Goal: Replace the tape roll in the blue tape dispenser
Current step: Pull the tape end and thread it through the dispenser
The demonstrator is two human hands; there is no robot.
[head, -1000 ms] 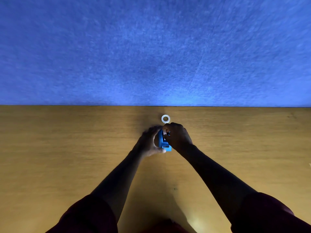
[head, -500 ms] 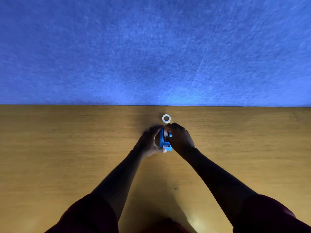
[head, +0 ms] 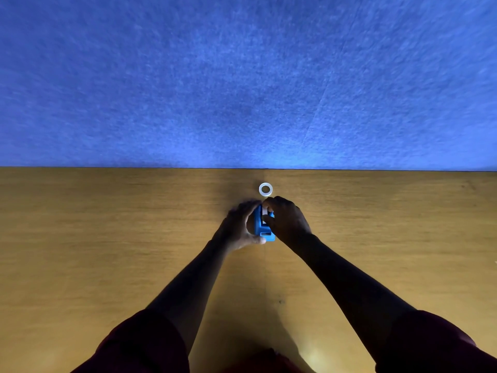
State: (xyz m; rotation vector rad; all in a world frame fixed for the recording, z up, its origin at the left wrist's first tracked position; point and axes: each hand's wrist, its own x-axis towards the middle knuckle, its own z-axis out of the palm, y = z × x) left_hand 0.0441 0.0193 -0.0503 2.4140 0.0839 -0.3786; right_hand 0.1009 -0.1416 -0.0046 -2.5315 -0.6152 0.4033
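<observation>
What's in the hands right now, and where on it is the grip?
Both hold the blue tape dispenser: left hand wraps its left side, right hand covers the right side, fingers on top. The white ring lies loose on the table.

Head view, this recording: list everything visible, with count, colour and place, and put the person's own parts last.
tape dispenser: one, blue, on the table at centre, held between both hands; a white strip shows at its top, whether a roll or loose tape cannot be told
tape ring: one, white, flat on the table just beyond the hands, apart from them
table: one, yellow-brown wood, filling the lower half
wall panel: one, blue felt-like, behind the table's far edge
sleeves: two, dark red, bottom corners
left hand: one, gripping the dispenser's left side
right hand: one, fingers at the dispenser's top and right side
</observation>
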